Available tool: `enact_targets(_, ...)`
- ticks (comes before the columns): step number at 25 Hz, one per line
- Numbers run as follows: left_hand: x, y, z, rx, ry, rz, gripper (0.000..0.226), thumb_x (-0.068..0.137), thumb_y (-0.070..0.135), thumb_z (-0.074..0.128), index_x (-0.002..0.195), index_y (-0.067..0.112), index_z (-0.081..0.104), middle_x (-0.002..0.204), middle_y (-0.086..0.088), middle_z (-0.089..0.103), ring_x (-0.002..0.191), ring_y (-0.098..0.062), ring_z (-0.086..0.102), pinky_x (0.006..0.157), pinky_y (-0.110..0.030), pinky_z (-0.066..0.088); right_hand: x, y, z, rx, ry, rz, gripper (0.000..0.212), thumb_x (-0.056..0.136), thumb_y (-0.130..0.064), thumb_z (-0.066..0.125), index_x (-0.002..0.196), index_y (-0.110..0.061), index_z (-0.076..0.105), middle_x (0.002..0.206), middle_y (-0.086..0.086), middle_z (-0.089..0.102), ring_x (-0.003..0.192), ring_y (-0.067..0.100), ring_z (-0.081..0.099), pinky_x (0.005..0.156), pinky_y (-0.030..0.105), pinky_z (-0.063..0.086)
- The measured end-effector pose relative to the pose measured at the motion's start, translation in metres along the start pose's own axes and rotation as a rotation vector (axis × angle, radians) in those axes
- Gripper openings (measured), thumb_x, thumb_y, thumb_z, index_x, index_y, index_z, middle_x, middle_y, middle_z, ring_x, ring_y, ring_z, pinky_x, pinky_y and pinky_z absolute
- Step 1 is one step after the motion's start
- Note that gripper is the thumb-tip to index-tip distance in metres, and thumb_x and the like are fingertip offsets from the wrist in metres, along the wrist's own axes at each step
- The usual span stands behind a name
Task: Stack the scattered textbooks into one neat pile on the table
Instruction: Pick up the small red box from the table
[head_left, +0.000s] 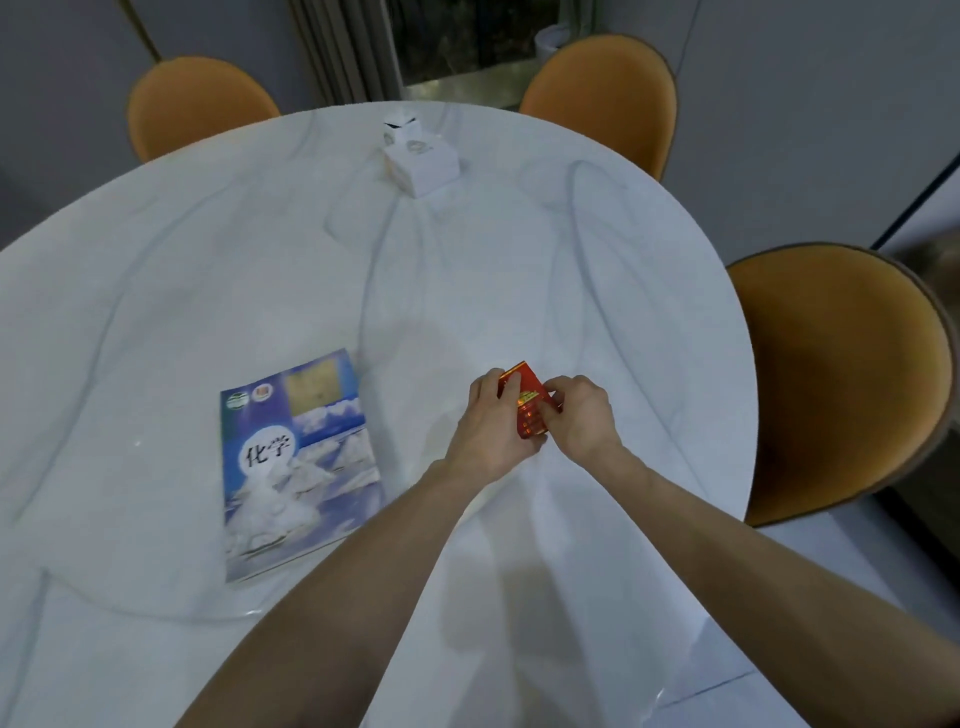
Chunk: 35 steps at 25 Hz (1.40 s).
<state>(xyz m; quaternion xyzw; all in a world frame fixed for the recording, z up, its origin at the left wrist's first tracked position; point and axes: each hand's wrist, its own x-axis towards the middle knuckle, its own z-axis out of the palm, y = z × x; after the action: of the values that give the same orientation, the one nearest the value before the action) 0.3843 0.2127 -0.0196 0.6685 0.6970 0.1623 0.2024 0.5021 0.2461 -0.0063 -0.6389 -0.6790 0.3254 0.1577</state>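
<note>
A blue and white textbook with a snowy cover lies flat on the white marble table, left of my hands. Both hands meet over the table's middle right around a small red book with gold print. My left hand grips its left side, fingers curled over the top edge. My right hand pinches its right edge. The red book is tilted up off the table, and the hands cover much of it.
A white tissue box stands at the far middle of the round table. Three orange chairs ring the table: far left, far right and close on the right.
</note>
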Motion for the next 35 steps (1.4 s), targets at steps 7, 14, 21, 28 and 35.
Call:
enact_targets(7, 0.062, 0.054, 0.061, 0.031, -0.134, 0.072, 0.081, 0.078, 0.035, 0.072, 0.143, 0.008, 0.032, 0.147, -0.009, 0.033, 0.139, -0.024, 0.025, 0.109, -0.036, 0.040, 0.044, 0.083, -0.035, 0.049, 0.020, 0.149, 0.031, 0.091, -0.013, 0.054, 0.121, -0.008, 0.062, 0.119, 0.015, 0.061, 0.105, 0.030, 0.061, 0.079, 0.028, 0.045)
enact_targets(14, 0.098, 0.068, 0.098, 0.077, -0.173, 0.091, 0.080, 0.077, 0.037, 0.071, 0.142, 0.007, 0.034, 0.144, -0.010, 0.036, 0.137, -0.025, 0.029, 0.110, -0.034, 0.039, 0.076, 0.121, -0.040, 0.061, 0.014, 0.189, 0.029, 0.093, -0.012, 0.050, 0.118, -0.006, 0.063, 0.118, 0.017, 0.059, 0.102, 0.030, 0.061, 0.074, 0.024, 0.039)
enact_targets(21, 0.124, 0.065, 0.117, 0.142, -0.191, 0.107, 0.077, 0.076, 0.041, 0.070, 0.137, 0.006, 0.040, 0.138, -0.012, 0.042, 0.133, -0.028, 0.035, 0.110, -0.034, 0.038, 0.098, 0.137, -0.037, 0.057, -0.006, 0.204, 0.027, 0.094, -0.012, 0.047, 0.114, -0.005, 0.064, 0.115, 0.017, 0.059, 0.100, 0.031, 0.060, 0.072, 0.025, 0.037)
enact_targets(28, 0.136, 0.059, 0.121, 0.133, -0.204, 0.111, 0.075, 0.078, 0.036, 0.068, 0.140, 0.007, 0.037, 0.140, -0.012, 0.039, 0.133, -0.027, 0.033, 0.108, -0.033, 0.038, 0.112, 0.137, -0.030, 0.045, -0.020, 0.210, 0.024, 0.093, -0.009, 0.046, 0.107, -0.001, 0.064, 0.111, 0.018, 0.059, 0.097, 0.034, 0.060, 0.070, 0.026, 0.036)
enact_targets(35, 0.142, 0.055, 0.119, 0.116, -0.263, 0.120, 0.079, 0.077, 0.036, 0.070, 0.142, 0.010, 0.034, 0.146, -0.011, 0.032, 0.139, -0.025, 0.027, 0.111, -0.034, 0.038, 0.112, 0.131, -0.032, 0.019, -0.023, 0.243, 0.026, 0.094, -0.011, 0.045, 0.112, -0.002, 0.063, 0.115, 0.019, 0.058, 0.100, 0.034, 0.059, 0.071, 0.027, 0.036)
